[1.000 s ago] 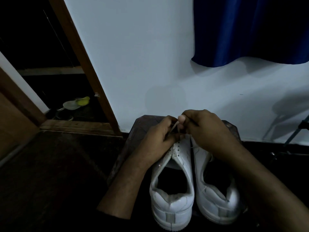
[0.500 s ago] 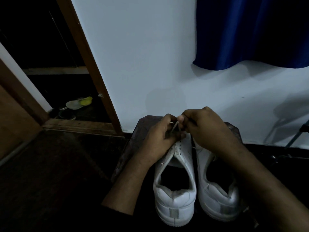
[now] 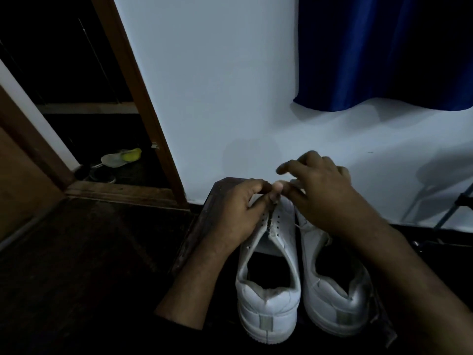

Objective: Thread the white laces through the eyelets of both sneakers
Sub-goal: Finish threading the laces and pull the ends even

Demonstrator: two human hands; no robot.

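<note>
While both hands work at the far end of the left sneaker, the scene reads like this:

Left sneaker: white, it stands on a dark stool with the heel near the camera and the toe toward the wall; the eyelet rows are visible just below the hands.

Right sneaker: white, it stands just beside the first one, on its right, and the two are touching or almost touching along the sides.

Lace: only a short, thin piece is seen, running down between the eyelet rows of the left sneaker; how many eyelets it passes through I cannot tell.

Left hand: the fingers are curled and the thumb presses against them, pinching the lace at the top of the eyelet rows.

Right hand: the fingers are spread and only lightly bent above the toes of the sneakers; whether its blurred thumb and finger have hold of the lace I cannot tell.

Wall: pale, behind the stool.

Curtain: dark blue, far right.

Doorway: dark, far left.
</note>
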